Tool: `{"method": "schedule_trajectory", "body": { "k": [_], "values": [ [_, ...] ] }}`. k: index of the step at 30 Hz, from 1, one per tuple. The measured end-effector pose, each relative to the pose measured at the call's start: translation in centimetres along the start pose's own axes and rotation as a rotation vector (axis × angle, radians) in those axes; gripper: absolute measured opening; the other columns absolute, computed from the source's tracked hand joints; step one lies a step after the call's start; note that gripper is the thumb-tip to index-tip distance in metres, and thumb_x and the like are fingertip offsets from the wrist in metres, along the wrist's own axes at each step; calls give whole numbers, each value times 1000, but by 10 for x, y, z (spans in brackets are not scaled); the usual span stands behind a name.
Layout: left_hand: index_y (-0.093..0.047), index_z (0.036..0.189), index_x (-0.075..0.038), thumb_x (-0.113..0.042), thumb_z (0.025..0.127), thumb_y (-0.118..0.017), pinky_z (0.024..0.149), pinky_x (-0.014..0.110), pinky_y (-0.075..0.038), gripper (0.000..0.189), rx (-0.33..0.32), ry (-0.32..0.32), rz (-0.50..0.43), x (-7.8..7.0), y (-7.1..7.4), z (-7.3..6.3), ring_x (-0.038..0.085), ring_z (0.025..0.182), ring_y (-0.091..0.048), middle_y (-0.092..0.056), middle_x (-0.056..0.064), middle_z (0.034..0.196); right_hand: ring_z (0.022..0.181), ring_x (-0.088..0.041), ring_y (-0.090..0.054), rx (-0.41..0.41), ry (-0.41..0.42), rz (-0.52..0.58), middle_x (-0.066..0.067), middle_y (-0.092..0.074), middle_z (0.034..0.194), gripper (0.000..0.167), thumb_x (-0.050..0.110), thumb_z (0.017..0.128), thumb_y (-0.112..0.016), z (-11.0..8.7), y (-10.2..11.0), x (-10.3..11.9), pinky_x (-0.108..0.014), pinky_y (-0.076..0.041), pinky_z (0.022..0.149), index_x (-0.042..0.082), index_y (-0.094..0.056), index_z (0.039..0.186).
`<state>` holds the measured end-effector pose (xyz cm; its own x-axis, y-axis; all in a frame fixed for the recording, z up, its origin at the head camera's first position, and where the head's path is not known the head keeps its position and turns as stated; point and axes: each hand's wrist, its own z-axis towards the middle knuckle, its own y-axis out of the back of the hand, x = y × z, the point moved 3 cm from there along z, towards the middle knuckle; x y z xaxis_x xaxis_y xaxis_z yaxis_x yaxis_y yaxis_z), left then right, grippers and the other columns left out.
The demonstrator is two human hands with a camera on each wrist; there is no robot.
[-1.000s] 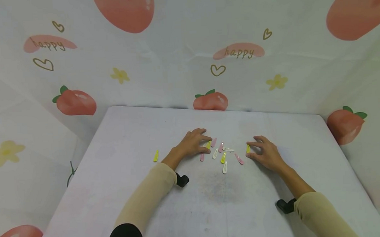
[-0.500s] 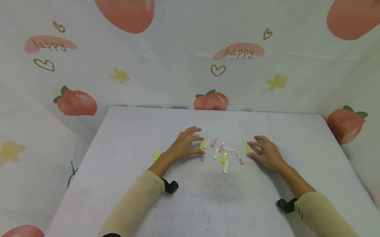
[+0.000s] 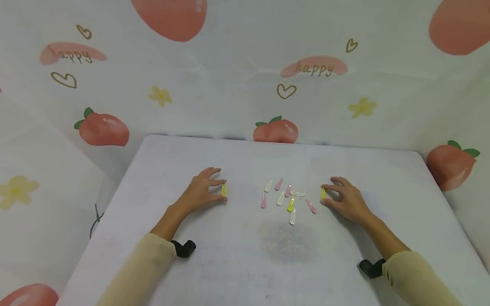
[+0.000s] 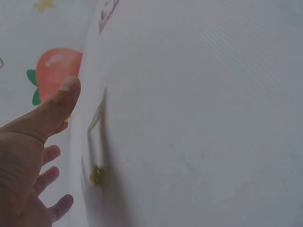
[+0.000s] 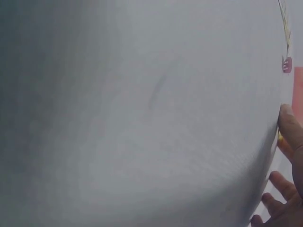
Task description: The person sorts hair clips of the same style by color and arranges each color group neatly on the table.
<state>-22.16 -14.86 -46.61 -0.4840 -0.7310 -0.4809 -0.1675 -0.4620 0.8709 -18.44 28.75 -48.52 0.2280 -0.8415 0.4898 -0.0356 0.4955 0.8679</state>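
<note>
My left hand (image 3: pixel 200 190) pinches a yellow snap hair clip (image 3: pixel 224 190) between thumb and forefinger, left of the scattered clips. In the left wrist view another yellow clip (image 4: pixel 95 175) lies on the table beside the fingers; the head view does not show it, as the left hand covers it. To the right of the group, my right hand (image 3: pixel 345 200) pinches a yellow snap hair clip (image 3: pixel 323 193) the same way. Between the hands lie several loose clips, among them a yellow clip (image 3: pixel 290 205), a pink clip (image 3: pixel 263 200) and a white clip (image 3: pixel 293 216).
All the clips are on a white table (image 3: pixel 250 271) with a greyish smudge in front of the group. A white cloth (image 3: pixel 221 81) printed with peaches hangs behind and at the sides. Black camera mounts (image 3: pixel 184 248) sit at the wrists.
My left hand has drawn a yellow clip leftward out of the group, over to where the lone yellow clip lay. My right hand keeps its place and hold. The view has shifted slightly.
</note>
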Motion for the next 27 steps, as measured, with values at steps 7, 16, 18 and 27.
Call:
{"method": "schedule_trajectory", "body": {
  "k": [7, 16, 18, 27],
  "values": [
    [-71, 124, -5, -38, 76, -85, 105, 67, -31, 59, 13, 35, 20, 14, 4, -19, 41, 141, -34, -47, 20, 147, 132, -53, -39, -15, 6, 1, -31, -47, 140, 51, 22, 80, -83, -1, -1, 1, -72, -29, 102, 1, -68, 124],
    [-72, 122, -7, -40, 76, -85, 106, 66, -30, 58, 15, 23, 30, 23, 4, -34, 44, 140, -34, -48, 22, 145, 132, -53, -38, -18, 6, 23, -31, -47, 140, 50, 21, 81, -83, -2, 1, 5, -72, -29, 102, 0, -68, 124],
    [-72, 122, -8, -41, 76, -85, 106, 66, -31, 58, 14, 16, 40, 24, 3, -36, 44, 139, -35, -49, 22, 144, 132, -53, -39, -20, 11, 26, -31, -47, 140, 50, 21, 81, -83, -2, 1, 4, -72, -29, 102, 0, -68, 124],
    [-73, 122, -10, -42, 75, -85, 105, 66, -32, 58, -4, -4, 33, 22, 3, -37, 43, 138, -38, -51, 21, 142, 133, -53, -38, -15, -1, 25, -31, -46, 141, 51, 22, 81, -83, -2, 0, 2, -72, -29, 102, 0, -67, 125]
  ]
}}
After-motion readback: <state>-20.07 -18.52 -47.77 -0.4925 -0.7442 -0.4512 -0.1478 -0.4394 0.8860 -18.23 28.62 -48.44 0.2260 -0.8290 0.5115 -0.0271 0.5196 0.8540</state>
